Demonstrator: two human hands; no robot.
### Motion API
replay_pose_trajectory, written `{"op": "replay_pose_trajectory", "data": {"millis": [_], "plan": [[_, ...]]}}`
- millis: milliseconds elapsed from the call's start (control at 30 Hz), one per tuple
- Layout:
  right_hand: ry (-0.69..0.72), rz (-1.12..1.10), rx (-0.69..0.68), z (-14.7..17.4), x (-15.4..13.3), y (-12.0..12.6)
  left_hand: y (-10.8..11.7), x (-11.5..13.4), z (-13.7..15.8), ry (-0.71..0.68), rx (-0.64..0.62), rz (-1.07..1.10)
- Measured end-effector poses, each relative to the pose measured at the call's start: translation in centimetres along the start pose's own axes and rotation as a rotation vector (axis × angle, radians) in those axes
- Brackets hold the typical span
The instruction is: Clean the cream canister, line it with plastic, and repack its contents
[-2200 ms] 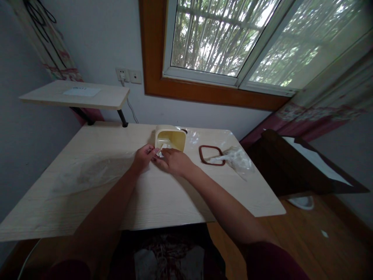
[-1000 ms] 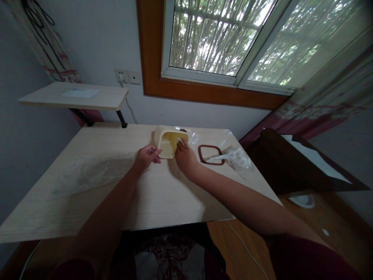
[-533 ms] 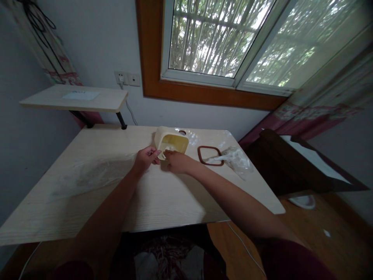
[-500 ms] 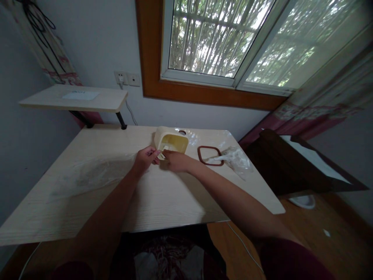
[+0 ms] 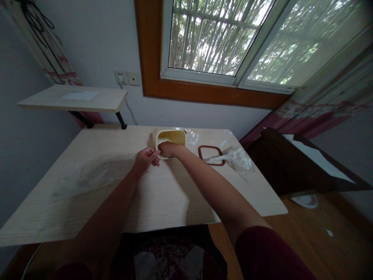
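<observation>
A cream plastic box with a yellowish inside lies near the back of the table, its opening facing me. At its near left corner my left hand is closed, thumb and fingers pinching the rim. My right hand reaches inside the box, so its fingers are hidden and I cannot see what they touch. A brown rounded-square ring rests on the table to the right, beside a crumpled clear plastic bag.
Clear plastic wrap lies flat on the table's left side. A raised shelf with a paper label stands at the back left. Behind the table are a wall socket and a window. Dark furniture is at the right.
My right hand has moved from the box's front edge into its opening. The box has tipped so its opening faces me more. My left hand stays at the same corner.
</observation>
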State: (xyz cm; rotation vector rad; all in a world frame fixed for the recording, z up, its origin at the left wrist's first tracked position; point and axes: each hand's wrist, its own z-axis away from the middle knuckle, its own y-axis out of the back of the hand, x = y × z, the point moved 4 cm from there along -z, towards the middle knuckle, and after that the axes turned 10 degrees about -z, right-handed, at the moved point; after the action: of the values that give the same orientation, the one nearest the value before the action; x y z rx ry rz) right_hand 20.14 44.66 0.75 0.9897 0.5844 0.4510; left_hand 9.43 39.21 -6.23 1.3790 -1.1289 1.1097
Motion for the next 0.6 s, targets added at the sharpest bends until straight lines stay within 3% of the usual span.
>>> {"op": "replay_pose_trajectory", "data": {"millis": [233,600], "plan": [[-0.072,0.040,-0.027,-0.4,0.1,0.4,0.3,0.3,0.1,0.002,0.026,0.011],[0.040,0.031,0.027,2.8,-0.6,1.8,-0.2,0.5,0.5,0.014,0.049,0.046]]}}
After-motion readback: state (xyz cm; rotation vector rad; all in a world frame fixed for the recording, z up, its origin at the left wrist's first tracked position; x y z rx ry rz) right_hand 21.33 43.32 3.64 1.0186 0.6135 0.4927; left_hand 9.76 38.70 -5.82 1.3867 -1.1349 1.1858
